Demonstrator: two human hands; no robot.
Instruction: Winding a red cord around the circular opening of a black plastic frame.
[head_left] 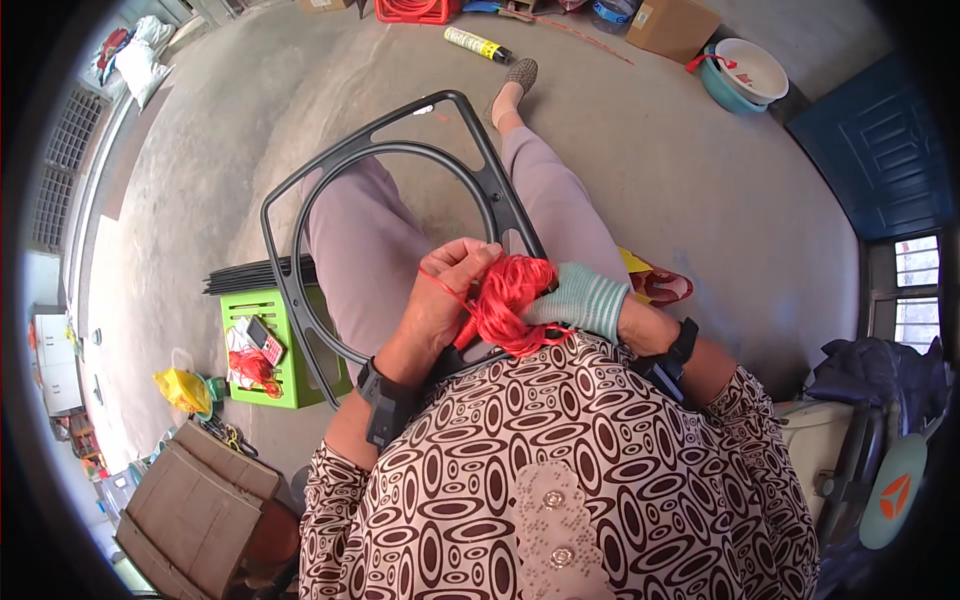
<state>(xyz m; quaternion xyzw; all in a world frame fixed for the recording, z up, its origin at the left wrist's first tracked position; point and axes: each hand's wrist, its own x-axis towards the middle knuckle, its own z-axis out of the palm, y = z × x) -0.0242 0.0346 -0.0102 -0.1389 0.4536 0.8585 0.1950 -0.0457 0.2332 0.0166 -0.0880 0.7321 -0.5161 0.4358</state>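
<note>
A black frame [478, 166] with rounded corners and a large ring inside it rests across my lap. Over its near right side lies a loose bundle of shiny red cord [512, 297]. My left hand [446, 288] is bare and closed, pinching a strand of the cord between thumb and fingers at the bundle's left. My right hand [590, 300] wears a pale green striped glove and grips the bundle from the right. The cord hides most of its fingertips.
Left of my leg stands a green stool [262, 393] with a phone [266, 340] and more red cord on it. Black frames [250, 275] are stacked beside it. A cardboard box [200, 495] is lower left. A yellow can [476, 45] lies on the floor ahead; basins [752, 72] stand far right.
</note>
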